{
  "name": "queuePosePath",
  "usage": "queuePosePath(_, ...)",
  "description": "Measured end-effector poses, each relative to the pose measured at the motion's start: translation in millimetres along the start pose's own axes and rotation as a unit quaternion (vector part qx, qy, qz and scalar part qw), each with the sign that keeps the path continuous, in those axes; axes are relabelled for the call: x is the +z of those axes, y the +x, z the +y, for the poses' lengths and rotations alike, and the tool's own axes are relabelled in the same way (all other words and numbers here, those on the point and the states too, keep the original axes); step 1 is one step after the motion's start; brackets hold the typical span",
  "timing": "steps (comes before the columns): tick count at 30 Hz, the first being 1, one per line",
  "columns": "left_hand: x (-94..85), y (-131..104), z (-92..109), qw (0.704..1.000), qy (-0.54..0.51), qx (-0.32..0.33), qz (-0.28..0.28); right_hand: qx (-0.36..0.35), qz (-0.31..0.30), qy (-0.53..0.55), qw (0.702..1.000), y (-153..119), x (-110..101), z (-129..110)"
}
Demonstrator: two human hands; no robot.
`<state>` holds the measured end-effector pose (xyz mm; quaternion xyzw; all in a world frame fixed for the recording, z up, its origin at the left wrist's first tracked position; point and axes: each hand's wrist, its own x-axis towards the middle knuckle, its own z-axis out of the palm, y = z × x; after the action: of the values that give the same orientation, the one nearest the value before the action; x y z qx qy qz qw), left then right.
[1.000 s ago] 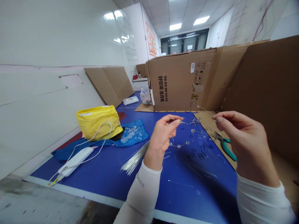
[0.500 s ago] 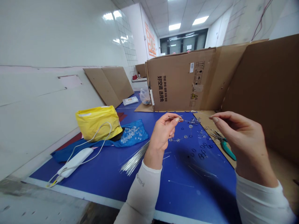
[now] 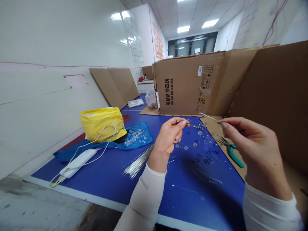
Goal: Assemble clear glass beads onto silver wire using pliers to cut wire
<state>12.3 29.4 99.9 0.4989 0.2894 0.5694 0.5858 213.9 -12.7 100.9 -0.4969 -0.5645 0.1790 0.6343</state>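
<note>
My left hand is closed in a pinch, thumb against forefinger, on a thin wire. Below and right of its fingertips runs a strand of clear beads on thin links; whether it hangs from that wire or lies on the table I cannot tell. To the right, my right hand pinches a straight piece of silvery wire, whose free end points left and slightly up. A gap separates this wire's tip from my left fingers. Pliers with green handles lie beneath my right hand, partly behind it.
Dark rings and loose wires lie on the blue table. A bundle of wires is left of my forearm. Clear beads rest on blue cloth beside a yellow bag and white power strip. Cardboard stands behind.
My right hand has shifted slightly right, and its wire shows more plainly. The view has turned a little. My left hand keeps its pinch; the beads appear slightly farther right.
</note>
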Motion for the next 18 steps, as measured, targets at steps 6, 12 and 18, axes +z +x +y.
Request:
queuePosePath(6,1.8,-2,2,1.000,0.009,0.003,-0.003,-0.029,-0.014,0.016,0.999,2,-5,-5)
queuePosePath(12,2.7,-5,5,1.000,0.005,0.009,-0.005,0.008,-0.005,0.124,0.992,2,-4,-8)
queuePosePath(18,2.9,-9,9,1.000,-0.006,0.019,-0.006,0.018,-0.012,0.234,0.972,1,-1,-12)
